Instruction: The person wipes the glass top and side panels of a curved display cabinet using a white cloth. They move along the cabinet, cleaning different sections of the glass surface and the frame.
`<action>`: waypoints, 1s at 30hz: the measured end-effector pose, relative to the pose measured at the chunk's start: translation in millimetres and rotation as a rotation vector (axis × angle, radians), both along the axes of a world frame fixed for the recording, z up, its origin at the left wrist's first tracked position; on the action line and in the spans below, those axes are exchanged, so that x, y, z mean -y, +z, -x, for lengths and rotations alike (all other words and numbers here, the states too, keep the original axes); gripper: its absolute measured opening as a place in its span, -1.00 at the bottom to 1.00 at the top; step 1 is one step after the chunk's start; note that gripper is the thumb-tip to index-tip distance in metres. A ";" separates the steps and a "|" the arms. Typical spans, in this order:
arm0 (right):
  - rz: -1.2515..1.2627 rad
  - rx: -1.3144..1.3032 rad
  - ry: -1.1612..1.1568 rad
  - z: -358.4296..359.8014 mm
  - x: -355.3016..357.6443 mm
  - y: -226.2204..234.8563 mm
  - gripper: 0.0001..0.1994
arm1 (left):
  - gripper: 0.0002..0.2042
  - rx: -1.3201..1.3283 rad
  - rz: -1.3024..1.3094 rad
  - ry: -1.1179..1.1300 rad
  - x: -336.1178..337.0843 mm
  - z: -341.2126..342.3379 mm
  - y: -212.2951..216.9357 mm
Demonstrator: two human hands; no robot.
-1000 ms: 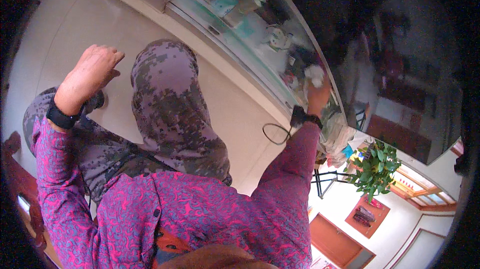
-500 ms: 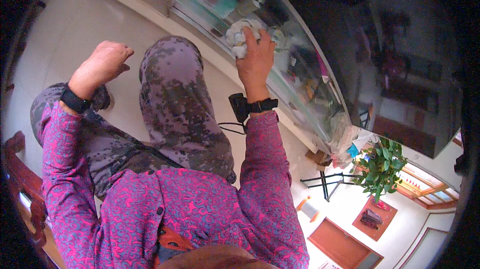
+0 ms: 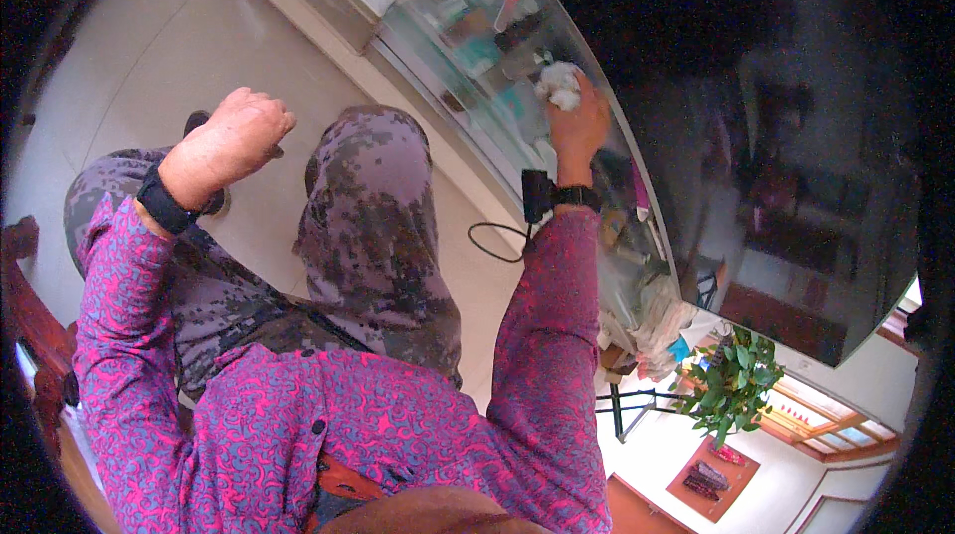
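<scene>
My right hand [image 3: 580, 128] is closed round a crumpled white bundle [image 3: 560, 85], perhaps cloth or something in a bag; its exact kind is unclear. It reaches over the glass-topped cabinet [image 3: 418, 62], close to the big dark screen. Small mixed items lie in the cabinet beneath and around the hand. My left hand [image 3: 231, 136] hovers above my left knee, its fingers curled in loosely. I see nothing in it, though the palm side is hidden. Both wrists wear black bands, and a black device with a looped cord [image 3: 497, 241] is on the right one.
A large dark television screen [image 3: 786, 186] stands along the cabinet's far right side. Past the cabinet's end are crumpled pale bags [image 3: 659, 330], a leafy green plant [image 3: 731, 385] and a black metal stand [image 3: 622, 410]. Dark red wooden furniture [image 3: 35, 325] is at my left.
My right hand has moved farther over the cabinet, toward the screen, carrying the white bundle. My left hand has shifted slightly right, fingers curled tighter. The whole view has turned a little.
</scene>
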State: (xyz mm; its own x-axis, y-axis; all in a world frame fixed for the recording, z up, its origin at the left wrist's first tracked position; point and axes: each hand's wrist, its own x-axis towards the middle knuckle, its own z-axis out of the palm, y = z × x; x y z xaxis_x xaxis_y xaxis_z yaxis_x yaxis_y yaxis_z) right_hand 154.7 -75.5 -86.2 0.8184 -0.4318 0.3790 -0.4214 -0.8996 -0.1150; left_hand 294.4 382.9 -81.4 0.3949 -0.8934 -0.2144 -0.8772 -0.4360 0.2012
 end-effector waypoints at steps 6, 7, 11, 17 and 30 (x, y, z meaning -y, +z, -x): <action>0.004 0.113 0.255 -86.6 -50.0 32.7 -0.38 | -0.81 -0.007 -0.022 0.006 1.8 0.4 8.5; 0.068 0.129 0.263 -98.2 -53.8 38.8 -0.38 | -0.82 -0.009 -0.019 0.004 1.9 1.0 9.0; 0.173 0.054 0.230 -126.8 -53.1 52.5 -0.34 | -0.84 -0.026 -0.016 -0.001 0.2 -1.3 10.7; 0.372 -0.093 0.208 -64.5 -4.9 39.7 -0.25 | -0.93 0.060 0.265 0.018 -10.0 0.2 19.7; 0.441 -0.189 -0.070 66.6 58.1 16.6 -0.38 | -0.88 0.202 0.381 0.029 -27.1 11.0 13.0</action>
State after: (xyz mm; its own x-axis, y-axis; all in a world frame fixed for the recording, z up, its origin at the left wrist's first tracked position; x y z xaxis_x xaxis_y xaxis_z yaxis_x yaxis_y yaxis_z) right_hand 88.0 -133.7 -69.6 0.8650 -0.3204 0.3862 -0.4599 -0.8140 0.3548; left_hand 283.4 409.9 -68.3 0.4213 -0.8815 0.2130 -0.9038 -0.3888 0.1786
